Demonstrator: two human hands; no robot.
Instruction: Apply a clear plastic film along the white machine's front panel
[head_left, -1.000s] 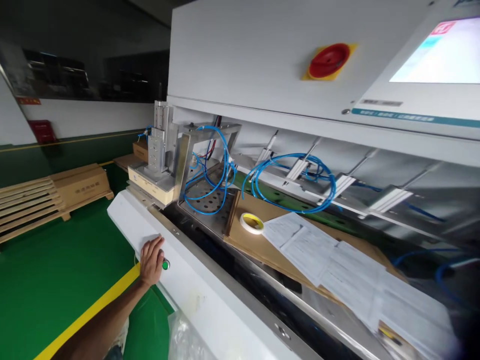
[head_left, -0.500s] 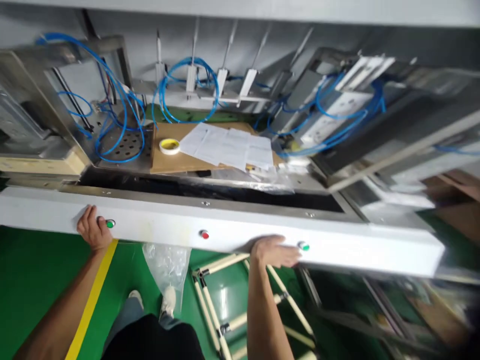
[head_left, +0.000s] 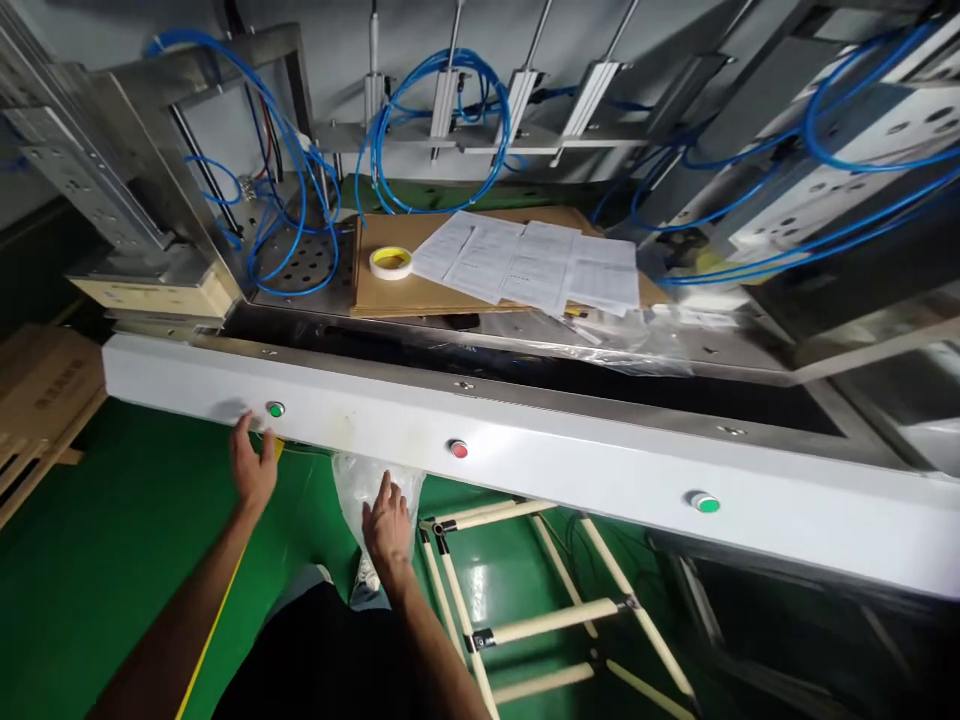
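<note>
A long white panel [head_left: 375, 415] runs along the machine's front edge. It carries a left green button [head_left: 276, 409], a red button [head_left: 459, 449] and a right green button [head_left: 705, 502]. My left hand [head_left: 253, 470] is just below the left green button, fingers apart and nothing held; I cannot tell whether a fingertip touches the panel. Away from the panel, below and left of the red button, hovers my right hand [head_left: 390, 525]. Its fingers are loosely stretched and hold nothing. Behind it hangs a clear plastic bag [head_left: 352, 490], partly covered.
Papers [head_left: 525, 262] and a roll of tape [head_left: 391, 262] lie on cardboard [head_left: 375, 290] inside the machine. Coiled blue tubes [head_left: 442, 60] hang above. Beneath the panel stands a frame of cream pipes [head_left: 555, 620] on the green floor. A cardboard box [head_left: 60, 385] sits at left.
My right hand has left the panel beside the right green button and moved left and down. My left hand has drawn slightly down from its button. The camera view has shifted right.
</note>
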